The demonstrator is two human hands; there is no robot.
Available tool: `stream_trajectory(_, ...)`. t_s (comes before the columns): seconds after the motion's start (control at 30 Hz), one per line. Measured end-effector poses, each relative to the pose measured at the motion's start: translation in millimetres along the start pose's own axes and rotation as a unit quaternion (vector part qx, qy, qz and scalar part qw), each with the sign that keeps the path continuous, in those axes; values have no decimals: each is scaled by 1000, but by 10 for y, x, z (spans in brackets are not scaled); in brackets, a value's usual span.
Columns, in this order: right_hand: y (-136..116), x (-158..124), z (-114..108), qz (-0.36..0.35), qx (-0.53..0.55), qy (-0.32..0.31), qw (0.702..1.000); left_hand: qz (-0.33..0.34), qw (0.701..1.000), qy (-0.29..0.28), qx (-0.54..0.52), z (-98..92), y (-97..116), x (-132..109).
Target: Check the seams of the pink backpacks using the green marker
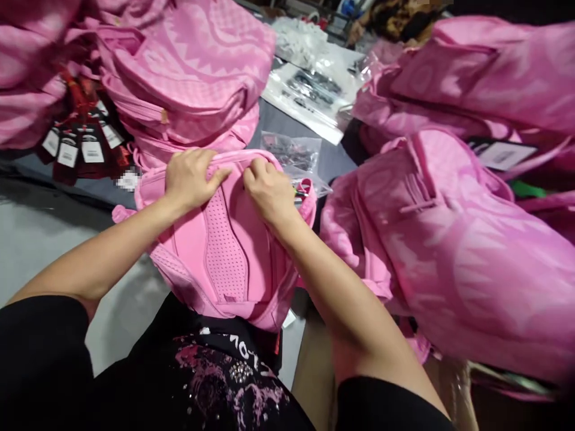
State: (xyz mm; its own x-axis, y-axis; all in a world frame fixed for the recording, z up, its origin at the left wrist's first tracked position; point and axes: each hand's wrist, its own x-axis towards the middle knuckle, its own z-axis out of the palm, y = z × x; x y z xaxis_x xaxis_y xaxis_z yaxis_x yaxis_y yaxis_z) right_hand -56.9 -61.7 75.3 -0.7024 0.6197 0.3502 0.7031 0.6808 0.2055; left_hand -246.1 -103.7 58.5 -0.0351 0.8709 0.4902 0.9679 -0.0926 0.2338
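A pink backpack [224,251] lies back-side up against my lap, its perforated padded panel facing me. My left hand [191,176] grips the top edge of the backpack, fingers curled over the handle area. My right hand [269,191] is closed on the same top edge just to the right, fingers pinched on the fabric near the handle. The two hands sit close together, almost touching.
Pink backpacks are piled at the upper left [188,66] and fill the right side [458,239]. Red hang tags with white labels [81,143] lie at the left. Clear plastic bags of small parts [291,152] and more bags [309,90] rest on the dark table behind.
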Motion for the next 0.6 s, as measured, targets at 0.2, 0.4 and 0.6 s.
stream_trajectory(0.2, -73, -309, -285, 65, 106, 144, 982, 83, 987, 120, -71, -54, 295, -170)
stream_trajectory(0.4, -348, -1155, -588, 77, 302, 262, 913, 218, 931, -19, -290, -222, 823, -796)
stream_trajectory(0.6, -433, -1582, -399, 195, 429, 270, 840, 245, 869, -228, -365, -252, 1002, -1010)
